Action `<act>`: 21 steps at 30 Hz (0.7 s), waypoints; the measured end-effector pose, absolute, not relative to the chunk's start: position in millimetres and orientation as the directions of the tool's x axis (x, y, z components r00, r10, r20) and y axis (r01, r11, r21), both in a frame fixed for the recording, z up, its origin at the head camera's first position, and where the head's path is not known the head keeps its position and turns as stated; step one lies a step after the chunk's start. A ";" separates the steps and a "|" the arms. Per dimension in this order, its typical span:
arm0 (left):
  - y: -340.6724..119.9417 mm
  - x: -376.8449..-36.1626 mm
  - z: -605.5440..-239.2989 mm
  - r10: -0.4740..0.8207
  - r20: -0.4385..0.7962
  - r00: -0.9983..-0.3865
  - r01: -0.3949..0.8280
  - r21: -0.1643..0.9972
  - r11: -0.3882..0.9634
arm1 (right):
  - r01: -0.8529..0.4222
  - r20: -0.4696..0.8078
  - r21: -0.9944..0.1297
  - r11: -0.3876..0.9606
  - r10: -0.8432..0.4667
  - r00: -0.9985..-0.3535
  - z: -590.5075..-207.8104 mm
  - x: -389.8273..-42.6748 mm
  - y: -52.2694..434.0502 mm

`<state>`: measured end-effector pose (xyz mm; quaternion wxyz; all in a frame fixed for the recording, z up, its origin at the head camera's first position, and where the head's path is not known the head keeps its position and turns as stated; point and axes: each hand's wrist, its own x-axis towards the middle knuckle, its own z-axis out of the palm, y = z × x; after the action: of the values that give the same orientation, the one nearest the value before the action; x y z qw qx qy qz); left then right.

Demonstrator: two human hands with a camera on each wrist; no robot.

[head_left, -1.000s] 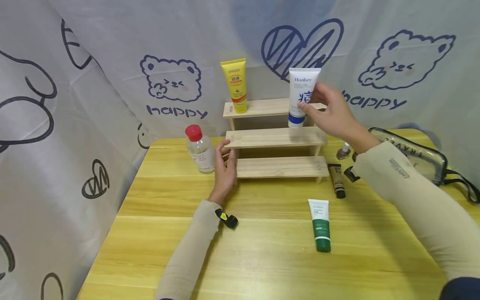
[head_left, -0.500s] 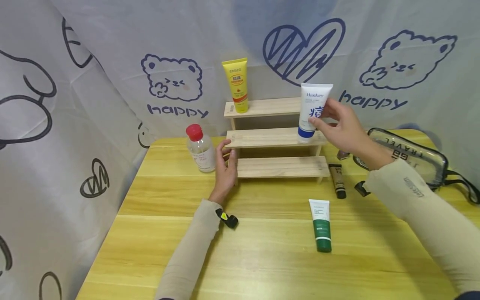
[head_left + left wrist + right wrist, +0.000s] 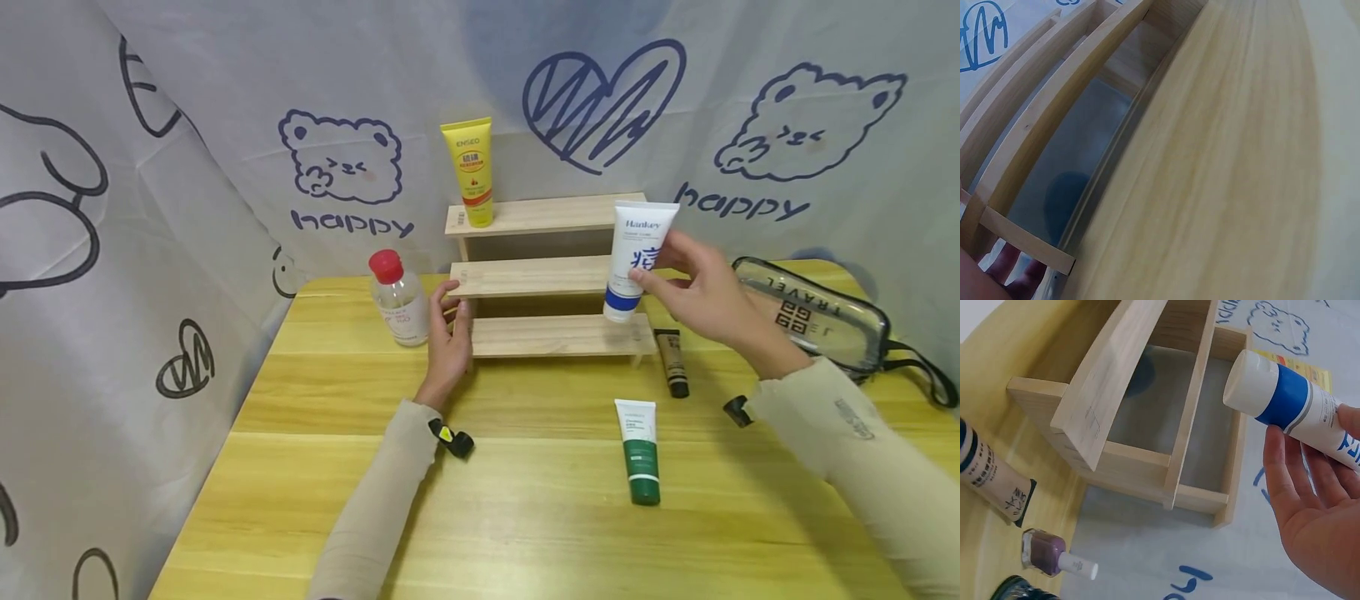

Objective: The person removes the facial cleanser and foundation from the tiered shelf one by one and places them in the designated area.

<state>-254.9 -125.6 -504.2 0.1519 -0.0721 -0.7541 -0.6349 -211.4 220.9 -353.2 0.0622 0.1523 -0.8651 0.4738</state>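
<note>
My right hand [image 3: 705,287] pinches a white tube [image 3: 636,250] with a blue band, thumb in front and fingers behind. Cap down and tilted slightly, the tube hangs before the right end of a three-tier wooden shelf [image 3: 540,275]. In the right wrist view, its white cap [image 3: 1250,381] is in the air beside the shelf frame. My left hand [image 3: 447,354] holds the shelf's left end, its curved fingers partly hidden behind the side leg [image 3: 1029,240] in the left wrist view. A yellow tube [image 3: 472,171] stands on the top tier, at the left.
Left of the shelf stands a red-capped clear bottle [image 3: 401,300]. On the right lie a small brown-gold tube [image 3: 672,364], a clear travel pouch [image 3: 832,321] and a purple nail polish bottle [image 3: 1045,553]. A green-and-white tube [image 3: 640,450] lies in front.
My right hand has lowered the white tube and shifted it right, from above the middle tier to in front of the lowest tier's right end. My left hand stays put.
</note>
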 end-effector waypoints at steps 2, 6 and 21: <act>-125.5 -255.1 -504.3 -0.084 0.323 -0.943 0.303 0.935 0.186 | -0.291 0.228 -0.810 0.509 -0.184 -0.956 -355.6 -208.7 224.9; -124.8 -255.2 -504.6 -0.081 0.326 -0.942 0.307 0.934 0.184 | -0.237 0.187 -0.818 0.524 -0.147 -0.971 -360.1 -203.6 233.8; -126.2 -257.1 -507.7 -0.083 0.335 -0.939 0.317 0.932 0.175 | -0.274 0.205 -0.811 0.517 -0.188 -0.961 -392.2 -175.7 251.4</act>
<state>-257.1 -126.2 -507.7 0.1569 -0.0778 -0.7501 -0.6377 -175.7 251.4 -392.2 0.0457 0.1328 -0.8699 0.4729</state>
